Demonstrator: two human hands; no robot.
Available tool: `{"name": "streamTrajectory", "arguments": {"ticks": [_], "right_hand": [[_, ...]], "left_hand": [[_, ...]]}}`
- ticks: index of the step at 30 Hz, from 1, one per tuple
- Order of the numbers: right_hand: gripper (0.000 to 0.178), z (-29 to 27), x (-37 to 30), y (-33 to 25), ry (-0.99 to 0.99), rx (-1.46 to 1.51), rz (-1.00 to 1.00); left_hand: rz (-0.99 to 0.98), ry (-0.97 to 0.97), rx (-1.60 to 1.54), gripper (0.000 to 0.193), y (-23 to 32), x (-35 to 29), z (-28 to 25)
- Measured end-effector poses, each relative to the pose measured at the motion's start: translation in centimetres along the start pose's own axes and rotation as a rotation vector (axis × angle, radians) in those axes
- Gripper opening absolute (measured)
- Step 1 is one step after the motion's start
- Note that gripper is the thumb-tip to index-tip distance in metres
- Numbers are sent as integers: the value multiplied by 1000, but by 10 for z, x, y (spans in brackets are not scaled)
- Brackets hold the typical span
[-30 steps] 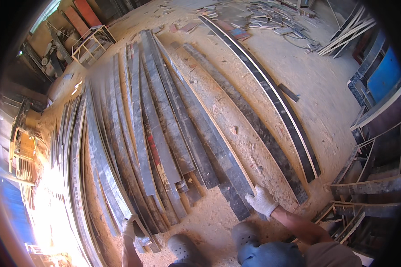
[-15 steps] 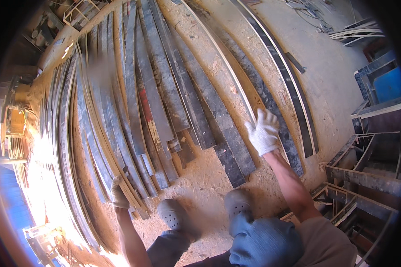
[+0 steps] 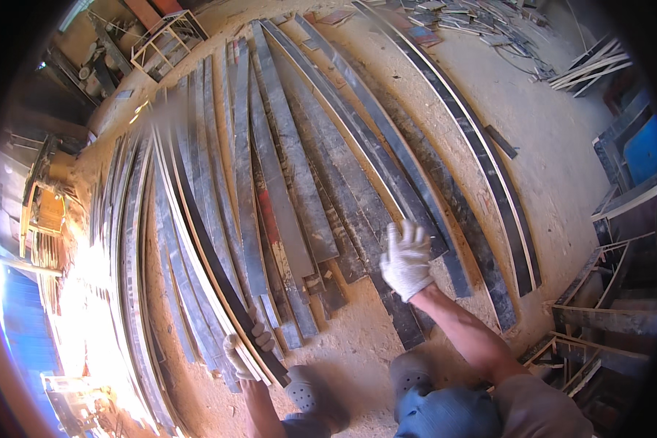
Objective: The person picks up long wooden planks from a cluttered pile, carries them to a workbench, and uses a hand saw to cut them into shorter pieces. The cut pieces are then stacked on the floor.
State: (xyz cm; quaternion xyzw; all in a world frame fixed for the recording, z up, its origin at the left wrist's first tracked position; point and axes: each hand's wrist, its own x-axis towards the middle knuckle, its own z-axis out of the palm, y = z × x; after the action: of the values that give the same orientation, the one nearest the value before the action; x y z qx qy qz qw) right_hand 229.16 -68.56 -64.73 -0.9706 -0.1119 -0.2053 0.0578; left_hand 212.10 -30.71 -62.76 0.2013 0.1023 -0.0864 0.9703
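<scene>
My left hand [image 3: 247, 349], in a pale work glove, is wrapped round the near end of a few long, narrow plywood strips [image 3: 197, 241] with pale edges and a dark face. Its fingers show on the right side of the strips and the thumb on the left. My right hand [image 3: 406, 261], also gloved, is open with fingers spread, over the near end of a dark plywood strip [image 3: 365, 139]; whether it touches is unclear. Another dark strip [image 3: 409, 153] lies just right of it. Between my hands many similar strips [image 3: 288, 212] lie side by side and overlapping.
More strips [image 3: 128, 277] lie at the left in strong glare. A pale-edged dark strip [image 3: 482, 153] lies apart on the dusty floor at the right. Open wooden frames [image 3: 606, 321] stand at the right edge. My clog shoes [image 3: 306, 394] stand close to the strip ends.
The view has shifted. My left hand now shows its fingers around the strips, whose dark face has turned into view. My right hand has moved left across the strips, still open.
</scene>
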Motion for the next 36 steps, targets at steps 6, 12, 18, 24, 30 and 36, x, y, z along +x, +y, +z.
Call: {"name": "streamTrajectory", "arguments": {"ticks": [6, 12, 18, 24, 30, 36], "right_hand": [[71, 68, 56, -123, -350, 371, 262], [41, 54, 64, -96, -381, 689, 302], [43, -2, 39, -78, -403, 612, 240], [39, -11, 13, -73, -380, 634, 244], [48, 32, -8, -46, -226, 848, 296], [61, 36, -4, -45, -424, 933, 402]], "left_hand": [[31, 82, 49, 86, -30, 29, 15], [38, 53, 69, 83, -36, 31, 15], [45, 109, 128, 82, -37, 33, 14], [48, 108, 142, 83, -36, 29, 15], [65, 148, 155, 84, -39, 34, 17], [71, 136, 142, 86, -40, 31, 14]]}}
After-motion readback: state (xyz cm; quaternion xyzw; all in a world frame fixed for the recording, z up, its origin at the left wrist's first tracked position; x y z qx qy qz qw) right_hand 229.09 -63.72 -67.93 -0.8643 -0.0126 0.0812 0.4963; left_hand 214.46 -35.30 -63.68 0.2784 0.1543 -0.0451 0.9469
